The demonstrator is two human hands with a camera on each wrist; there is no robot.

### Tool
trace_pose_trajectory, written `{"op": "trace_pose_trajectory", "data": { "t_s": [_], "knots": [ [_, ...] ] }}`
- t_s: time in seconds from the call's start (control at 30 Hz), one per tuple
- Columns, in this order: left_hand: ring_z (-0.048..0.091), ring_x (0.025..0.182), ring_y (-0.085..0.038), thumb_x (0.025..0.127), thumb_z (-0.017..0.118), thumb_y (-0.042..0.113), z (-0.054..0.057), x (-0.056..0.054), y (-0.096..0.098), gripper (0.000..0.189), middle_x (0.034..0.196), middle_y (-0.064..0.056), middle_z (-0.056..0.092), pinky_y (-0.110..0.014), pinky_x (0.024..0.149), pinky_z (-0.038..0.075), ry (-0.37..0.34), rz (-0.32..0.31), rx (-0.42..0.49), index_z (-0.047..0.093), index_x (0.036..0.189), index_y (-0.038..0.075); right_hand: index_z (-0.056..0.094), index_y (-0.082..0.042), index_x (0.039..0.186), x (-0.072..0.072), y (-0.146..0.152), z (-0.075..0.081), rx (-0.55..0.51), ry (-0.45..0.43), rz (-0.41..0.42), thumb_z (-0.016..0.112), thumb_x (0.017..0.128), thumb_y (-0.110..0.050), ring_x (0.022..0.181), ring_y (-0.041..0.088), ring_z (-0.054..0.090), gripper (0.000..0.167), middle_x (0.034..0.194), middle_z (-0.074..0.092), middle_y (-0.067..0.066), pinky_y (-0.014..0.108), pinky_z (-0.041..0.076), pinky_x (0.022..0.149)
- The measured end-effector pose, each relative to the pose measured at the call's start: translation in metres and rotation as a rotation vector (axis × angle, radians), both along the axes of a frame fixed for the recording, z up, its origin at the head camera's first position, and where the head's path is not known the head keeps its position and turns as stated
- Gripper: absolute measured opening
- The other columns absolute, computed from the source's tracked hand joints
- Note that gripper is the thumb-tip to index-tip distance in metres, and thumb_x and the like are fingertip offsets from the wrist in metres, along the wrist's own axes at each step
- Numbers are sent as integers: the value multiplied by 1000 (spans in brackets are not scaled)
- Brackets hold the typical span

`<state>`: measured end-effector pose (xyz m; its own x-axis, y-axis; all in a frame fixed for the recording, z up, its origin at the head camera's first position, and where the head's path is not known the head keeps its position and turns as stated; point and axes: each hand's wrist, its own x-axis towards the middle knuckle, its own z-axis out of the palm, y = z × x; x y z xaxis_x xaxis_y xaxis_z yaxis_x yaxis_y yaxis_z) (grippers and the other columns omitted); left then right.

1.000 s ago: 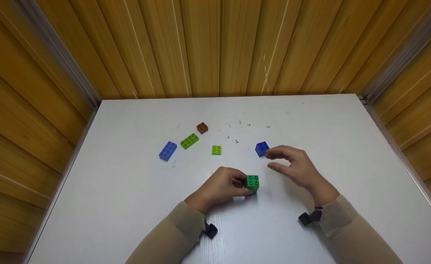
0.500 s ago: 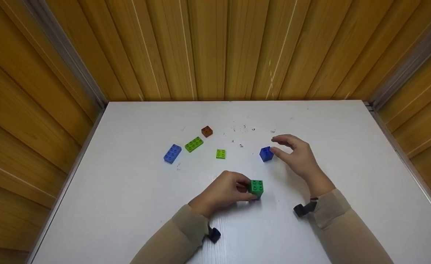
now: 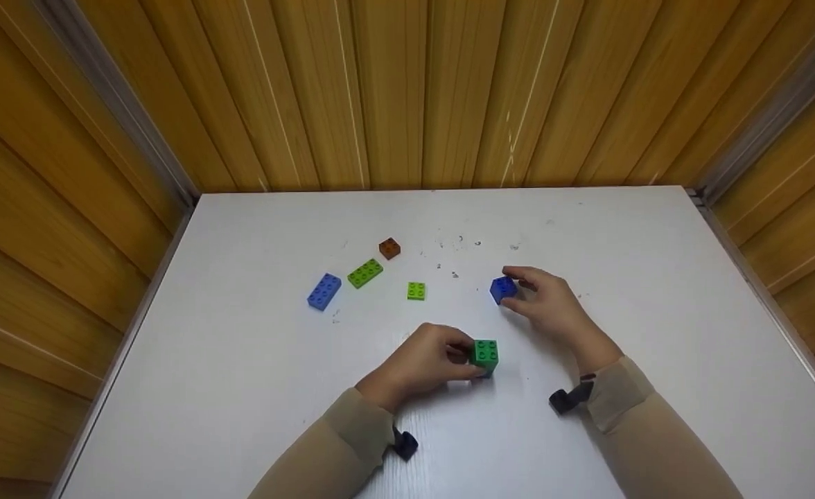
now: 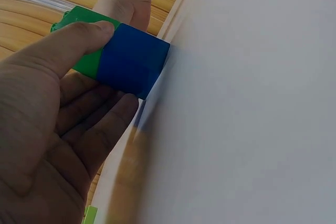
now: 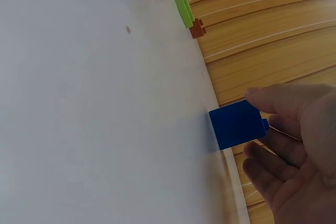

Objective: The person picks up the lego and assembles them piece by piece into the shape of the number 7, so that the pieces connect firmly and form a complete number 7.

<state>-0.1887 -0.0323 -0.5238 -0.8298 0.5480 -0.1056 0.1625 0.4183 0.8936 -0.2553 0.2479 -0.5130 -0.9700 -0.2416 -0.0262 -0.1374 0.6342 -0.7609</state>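
Near the front middle of the table, my left hand (image 3: 428, 362) grips a two-brick stack between thumb and fingers. Its upper part is a green brick (image 3: 486, 352); the left wrist view shows a blue lower brick (image 4: 134, 56) standing on the tabletop. Further back and to the right, my right hand (image 3: 549, 305) has its thumb and fingers around a separate dark blue brick (image 3: 502, 290), which sits upright with studs on top. In the right wrist view the thumb touches this blue brick (image 5: 237, 124) near its top; the far side is hidden.
On the white table (image 3: 241, 388) lie a long blue brick (image 3: 324, 292), a long green brick (image 3: 365, 274), a small brown brick (image 3: 389, 248) and a flat lime brick (image 3: 416, 291). Wood-look panels (image 3: 393, 90) enclose the back and sides.
My right hand has moved from beside the blue brick, and its thumb and fingers have closed around it. The left hand keeps its grip on the stack. The head view has shifted slightly.
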Motion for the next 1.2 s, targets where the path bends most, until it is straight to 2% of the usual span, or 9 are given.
{"op": "trace_pose_trajectory", "data": {
  "t_s": [0.2, 0.43, 0.67, 1.0, 1.2],
  "knots": [
    [75, 103, -3, 94, 96, 29, 0, 0, 0, 29, 114, 14, 83, -28, 105, 64, 1, -4, 7, 88, 121, 24, 56, -7, 165, 1, 2, -4, 8, -14, -30, 80, 106, -17, 160, 47, 52, 64, 170, 56, 22, 61, 38, 136],
    [75, 104, -2, 93, 96, 28, 0, 0, -1, 29, 113, 14, 83, -25, 103, 63, 41, -9, 11, 88, 120, 22, 60, -7, 162, 1, 0, -4, 2, -27, -58, 79, 106, -21, 159, 43, 54, 60, 164, 63, 19, 61, 38, 137],
    [74, 104, -2, 93, 97, 30, -1, 0, -1, 27, 111, 15, 82, -26, 103, 63, 29, 0, 8, 88, 117, 24, 63, -7, 157, 1, 0, -2, 19, -25, -60, 81, 106, -21, 155, 44, 57, 56, 160, 66, 20, 63, 39, 135],
    [74, 103, -2, 92, 98, 32, -2, -2, -1, 29, 111, 15, 82, -25, 101, 63, 30, -3, 8, 88, 118, 25, 67, -8, 151, 2, -1, 6, -4, -37, -72, 84, 104, -23, 146, 43, 66, 53, 153, 70, 20, 60, 53, 126],
    [74, 104, -4, 92, 97, 31, -1, -1, 0, 29, 112, 15, 82, -27, 102, 63, 27, -2, -5, 87, 119, 24, 73, -11, 139, 7, 0, 15, -11, -32, -29, 89, 99, -30, 137, 39, 70, 47, 140, 76, 14, 62, 55, 122]
  ]
}}
